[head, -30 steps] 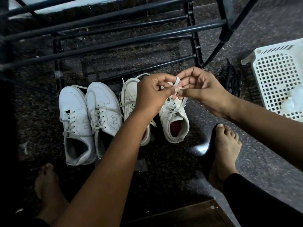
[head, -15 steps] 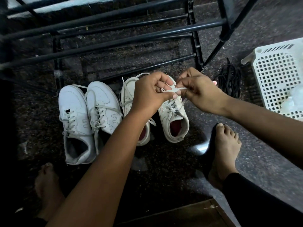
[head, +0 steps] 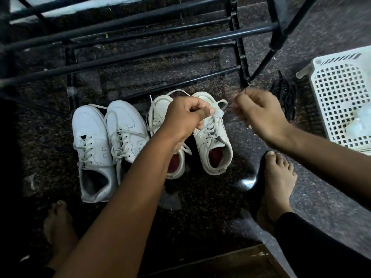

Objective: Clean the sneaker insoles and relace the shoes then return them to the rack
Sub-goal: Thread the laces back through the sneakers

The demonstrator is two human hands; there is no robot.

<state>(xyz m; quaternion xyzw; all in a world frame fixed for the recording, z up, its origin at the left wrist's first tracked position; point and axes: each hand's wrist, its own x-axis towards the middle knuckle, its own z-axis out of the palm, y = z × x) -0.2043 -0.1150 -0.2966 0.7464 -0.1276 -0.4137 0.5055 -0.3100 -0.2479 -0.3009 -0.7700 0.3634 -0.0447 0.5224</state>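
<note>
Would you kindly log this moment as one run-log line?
relacing | left hand: pinches lace of rightmost sneaker | right hand: curled, grip unclear | four sneakers on floor

Four sneakers stand side by side on the floor before the black rack (head: 140,55), toes toward it. The white pair (head: 90,141) is laced. The cream pair (head: 212,141) shows red insoles (head: 215,157); its right shoe's lace (head: 217,109) is lifted, pinched by the left hand (head: 186,115).

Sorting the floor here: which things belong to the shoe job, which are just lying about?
Job: grey-insole pair, red-insole pair, lace in left hand, right hand, rack.
Lying about: basket, black cords.
</note>
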